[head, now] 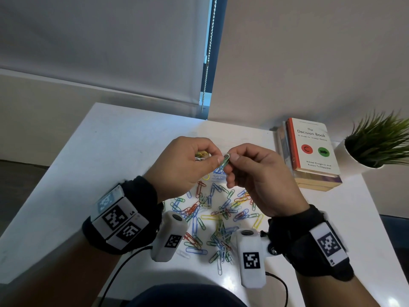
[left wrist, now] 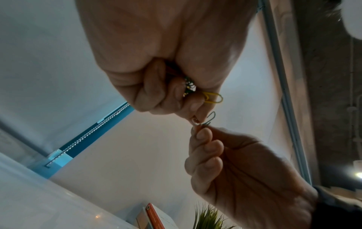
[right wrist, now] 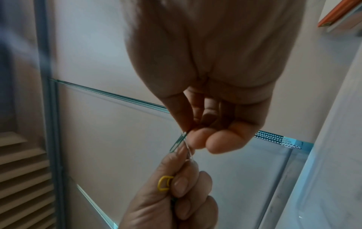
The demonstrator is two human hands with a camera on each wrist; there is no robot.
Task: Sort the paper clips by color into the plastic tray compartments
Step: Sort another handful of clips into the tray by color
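Both hands are raised above the white table, meeting at a green paper clip. My left hand pinches one end of the green clip and also grips a bunch of clips in its curled fingers, a yellow clip sticking out. My right hand pinches the other end of the green clip between thumb and forefinger. A heap of loose paper clips in several colors lies on the table under the hands. No plastic tray shows in any view.
A stack of books lies at the back right of the table, with a potted green plant beside it near the right edge. A window blind and its bead chain hang behind the table.
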